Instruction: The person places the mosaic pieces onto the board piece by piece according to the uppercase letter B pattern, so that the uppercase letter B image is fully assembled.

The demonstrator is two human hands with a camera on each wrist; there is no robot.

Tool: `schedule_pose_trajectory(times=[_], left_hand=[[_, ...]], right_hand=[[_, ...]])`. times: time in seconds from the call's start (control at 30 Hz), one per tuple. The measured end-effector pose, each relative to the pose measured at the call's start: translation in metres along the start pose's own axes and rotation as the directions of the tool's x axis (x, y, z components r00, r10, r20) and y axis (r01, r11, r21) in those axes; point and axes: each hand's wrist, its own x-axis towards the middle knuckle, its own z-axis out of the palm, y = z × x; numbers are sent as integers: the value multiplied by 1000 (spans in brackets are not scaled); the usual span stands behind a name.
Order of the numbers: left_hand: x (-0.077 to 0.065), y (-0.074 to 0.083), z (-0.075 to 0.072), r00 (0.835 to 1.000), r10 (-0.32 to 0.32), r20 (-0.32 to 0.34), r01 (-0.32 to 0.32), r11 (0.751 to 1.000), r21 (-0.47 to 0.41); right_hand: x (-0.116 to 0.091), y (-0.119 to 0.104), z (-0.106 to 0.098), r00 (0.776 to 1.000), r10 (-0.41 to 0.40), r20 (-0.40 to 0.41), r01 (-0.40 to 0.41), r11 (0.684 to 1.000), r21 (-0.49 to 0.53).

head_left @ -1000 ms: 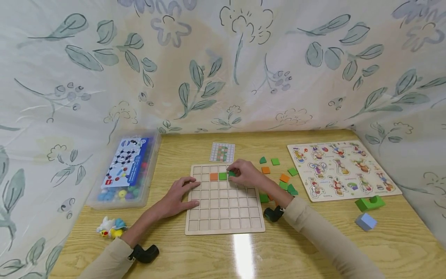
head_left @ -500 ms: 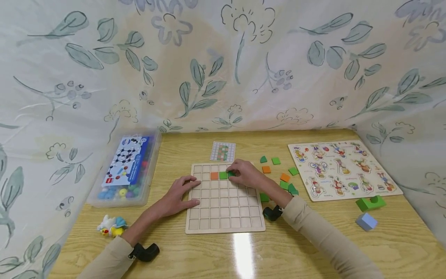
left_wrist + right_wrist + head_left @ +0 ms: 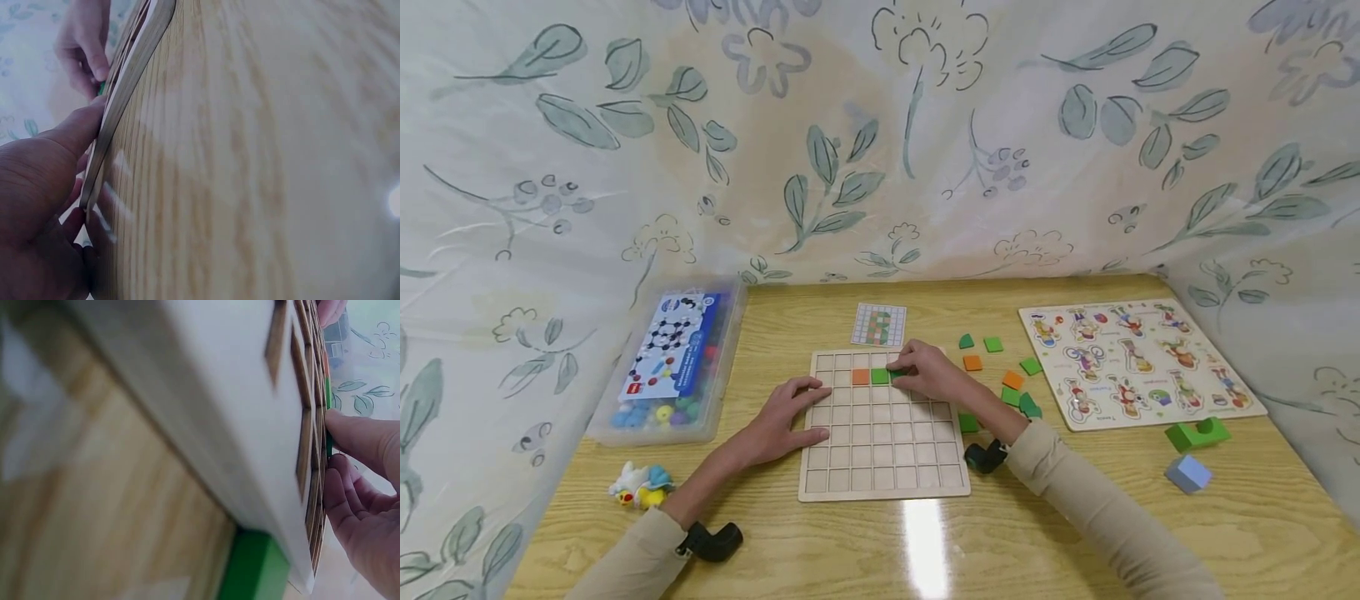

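Right hand (image 3: 927,371): and it's pinching the dark green piece (image 3: 896,375), thumb on one side and fingers on the other, a hold that's probably serving to steer such a thin thing by its edges.
Dark green piece: it's sitting at the fifth cell of the second row from the far edge, just right of the light green tile (image 3: 880,377); whether it's lying flush I can't tell, fingers are covering most of it.
Orange tile (image 3: 861,377): it's lying left of the light green tile, the pair seemingly giving that row its line.
Left hand (image 3: 785,422): it's touching the left edge of the grid board (image 3: 904,433), thumb and fingers spreading apart, clutching nothing, likely steadying the board against pushes from the other side.
Grid board: it's lying flat on the table (image 3: 820,550), both hands reaching it easily.
Pattern card (image 3: 880,325): it's lying face up just beyond the far edge, apparently where a glance is enough.
Loose pieces (image 3: 972,362): they're scattering over the table on the board's right, presumably making short reaches for the right hand.
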Motion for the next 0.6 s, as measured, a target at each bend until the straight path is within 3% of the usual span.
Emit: schedule_pose_trajectory(times=[0.37, 0.6], left_hand=[[-1, -2, 0, 1000, 3, -2, -3, 1000, -8], [-1, -2, 0, 999, 30, -17, -30, 1000, 2]], right_hand=[[-2, 1, 1, 1000, 1, -25, -1, 1000, -2], [-22, -7, -15, 994, -44, -96, 47, 998, 32]])
